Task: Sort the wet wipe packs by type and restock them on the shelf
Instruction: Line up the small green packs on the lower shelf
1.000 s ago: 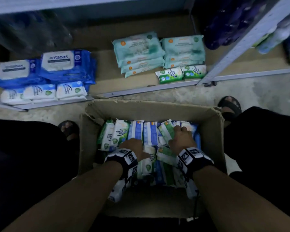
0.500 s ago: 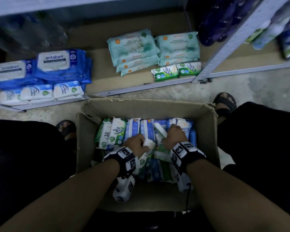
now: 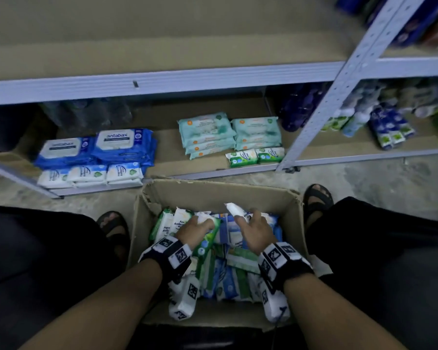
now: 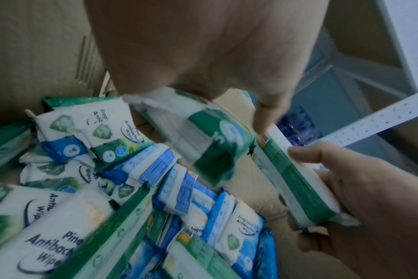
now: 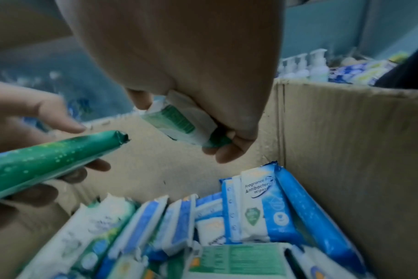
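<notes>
Wet wipe packs (image 3: 228,269), green and blue mixed, fill the cardboard box (image 3: 213,195) on the floor between the person's feet. The left hand (image 3: 194,229) has its fingers wrapped round one green pack (image 4: 203,136), and the right hand (image 3: 254,229) grasps another green pack (image 5: 181,120), both raised just above the heap. On the shelf (image 3: 167,147) beyond the box lie stacked blue packs (image 3: 124,145) and teal packs (image 3: 208,132), well apart
</notes>
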{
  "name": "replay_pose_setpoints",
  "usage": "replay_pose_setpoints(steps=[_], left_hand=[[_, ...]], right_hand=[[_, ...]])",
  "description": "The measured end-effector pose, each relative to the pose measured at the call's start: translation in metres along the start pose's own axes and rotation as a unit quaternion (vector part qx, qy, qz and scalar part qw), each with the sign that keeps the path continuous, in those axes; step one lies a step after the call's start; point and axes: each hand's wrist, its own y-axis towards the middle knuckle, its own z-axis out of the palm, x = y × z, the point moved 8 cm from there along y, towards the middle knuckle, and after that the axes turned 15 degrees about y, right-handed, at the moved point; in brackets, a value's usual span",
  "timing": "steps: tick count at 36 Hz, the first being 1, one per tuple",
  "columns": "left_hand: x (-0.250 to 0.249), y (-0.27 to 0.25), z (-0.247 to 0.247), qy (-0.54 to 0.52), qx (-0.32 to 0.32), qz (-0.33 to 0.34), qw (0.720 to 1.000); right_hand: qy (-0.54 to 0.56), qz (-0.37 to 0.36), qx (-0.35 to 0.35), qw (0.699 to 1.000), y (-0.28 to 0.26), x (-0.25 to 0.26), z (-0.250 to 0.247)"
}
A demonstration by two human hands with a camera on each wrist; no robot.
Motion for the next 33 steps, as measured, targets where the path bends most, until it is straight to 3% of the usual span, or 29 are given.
replay_pose_setpoints(steps=[5,15,21,28,33], left_hand=[[-0.003,-0.012,-0.002,-0.021,-0.013,0.053,0.998],[-0.007,-0.038,-0.021,0.082,-0.101,0.095,0.987],[-0.028,-0.042,-0.04,0.146,-0.159,0.162,0.963],[-0.073,-0.032,-0.08,0.174,-0.202,0.226,0.937],[-0.118,-0.018,-0.112,0.249,-0.247,0.262,0.899]], right_hand=[[0.02,-0.022,-0.039,0.999,-0.016,0.007,-0.013],[0.067,-0.071,-0.059,0.993,-0.036,0.017,-0.025],[0.115,-0.129,-0.047,0.984,-0.036,0.04,-0.03],[0.202,-0.078,-0.074,0.974,-0.023,0.08,-0.061],[0.173,-0.094,-0.105,0.975,0.007,0.109,-0.091]])
